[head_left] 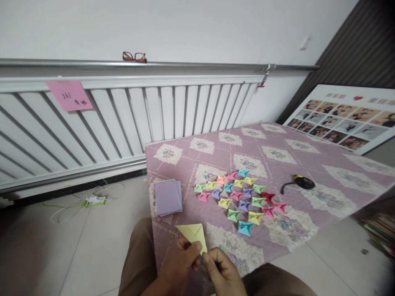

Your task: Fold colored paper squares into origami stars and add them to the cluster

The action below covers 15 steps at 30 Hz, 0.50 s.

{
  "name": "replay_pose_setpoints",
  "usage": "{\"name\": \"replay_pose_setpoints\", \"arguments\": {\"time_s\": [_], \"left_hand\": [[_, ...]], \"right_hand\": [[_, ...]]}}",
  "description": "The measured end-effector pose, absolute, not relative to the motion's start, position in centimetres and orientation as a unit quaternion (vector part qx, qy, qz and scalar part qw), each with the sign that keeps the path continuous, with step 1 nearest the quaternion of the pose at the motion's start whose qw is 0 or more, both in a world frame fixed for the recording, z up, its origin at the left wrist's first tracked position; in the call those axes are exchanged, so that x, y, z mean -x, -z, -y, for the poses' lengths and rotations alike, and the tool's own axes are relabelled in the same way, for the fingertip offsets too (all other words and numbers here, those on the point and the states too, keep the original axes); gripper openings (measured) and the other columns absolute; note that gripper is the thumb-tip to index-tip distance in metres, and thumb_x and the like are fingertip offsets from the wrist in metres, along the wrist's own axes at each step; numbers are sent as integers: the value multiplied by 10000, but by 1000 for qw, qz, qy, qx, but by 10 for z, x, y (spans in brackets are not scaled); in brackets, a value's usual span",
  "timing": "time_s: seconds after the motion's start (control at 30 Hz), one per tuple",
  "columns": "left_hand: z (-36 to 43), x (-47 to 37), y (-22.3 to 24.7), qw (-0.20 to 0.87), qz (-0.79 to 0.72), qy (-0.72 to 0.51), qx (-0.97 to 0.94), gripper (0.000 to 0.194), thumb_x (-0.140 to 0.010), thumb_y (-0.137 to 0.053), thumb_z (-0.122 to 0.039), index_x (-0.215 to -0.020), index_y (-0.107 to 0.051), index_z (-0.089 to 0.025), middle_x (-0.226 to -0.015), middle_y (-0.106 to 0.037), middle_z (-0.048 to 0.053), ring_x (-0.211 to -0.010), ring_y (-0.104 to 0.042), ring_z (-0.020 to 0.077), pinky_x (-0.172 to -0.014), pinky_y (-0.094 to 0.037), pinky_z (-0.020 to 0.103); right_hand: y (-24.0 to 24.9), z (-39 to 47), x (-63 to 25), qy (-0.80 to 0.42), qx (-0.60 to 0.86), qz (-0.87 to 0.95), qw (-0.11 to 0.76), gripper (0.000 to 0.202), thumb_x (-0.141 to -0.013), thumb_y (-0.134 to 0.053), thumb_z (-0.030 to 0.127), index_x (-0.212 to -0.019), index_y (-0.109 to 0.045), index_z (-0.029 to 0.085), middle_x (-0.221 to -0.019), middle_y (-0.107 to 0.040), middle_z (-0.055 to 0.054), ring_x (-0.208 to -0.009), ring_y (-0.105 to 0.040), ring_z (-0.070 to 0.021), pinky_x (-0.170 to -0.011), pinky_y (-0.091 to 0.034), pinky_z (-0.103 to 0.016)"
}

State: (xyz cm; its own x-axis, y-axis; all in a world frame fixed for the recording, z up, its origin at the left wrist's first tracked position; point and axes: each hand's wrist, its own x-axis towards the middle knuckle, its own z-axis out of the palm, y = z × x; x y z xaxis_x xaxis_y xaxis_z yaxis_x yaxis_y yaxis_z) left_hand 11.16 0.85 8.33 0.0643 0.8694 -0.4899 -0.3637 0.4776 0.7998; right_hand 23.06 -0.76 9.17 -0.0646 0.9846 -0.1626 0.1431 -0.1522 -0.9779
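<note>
A pale yellow sheet of paper [195, 232], partly folded with a pointed corner to the left, is held over the table's near edge. My left hand [182, 261] grips its lower left side between thumb and fingers. My right hand [222, 271] pinches its bottom corner. Beyond them, several small folded paper pieces [245, 205] in yellow, green, blue, purple, pink and red stand in slanting rows. A stack of square paper [168, 197], purple on top, lies on the left side of the table.
The table [216, 154] has a pink-purple patterned cloth. A black and yellow tape measure [304, 181] lies at the right. Behind are a white radiator [179, 111], a pipe with glasses [135, 57] and a photo board [342, 117]. A power strip [95, 200] is on the floor.
</note>
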Motion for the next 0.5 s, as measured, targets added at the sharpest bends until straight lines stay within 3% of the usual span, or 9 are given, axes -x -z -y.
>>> {"name": "replay_pose_setpoints", "arguments": {"time_s": [0.3, 0.5], "left_hand": [[-10, -101, -58, 628, -563, -423, -332, 285, -692, -679, -417, -668, -591, -147, -491, -468, -54, -457, -372, 80, -473, -263, 228], [-12, -100, -71, 693, -463, -476, -280, 401, -667, -700, -510, -818, -614, -149, -546, -513, -48, -467, -425, 79, -465, -307, 205]], "right_hand": [[-84, 5, -225, -573, 547, 439, 423, 466, -683, -655, 633, -583, -506, 203, -530, -418, 63, -526, -363, -102, -520, -317, -224], [-77, 4, -229, -647, 546, 318, 426, 501, -616, -722, 639, -595, -497, 191, -524, -450, 69, -499, -396, -74, -502, -344, -191]]}}
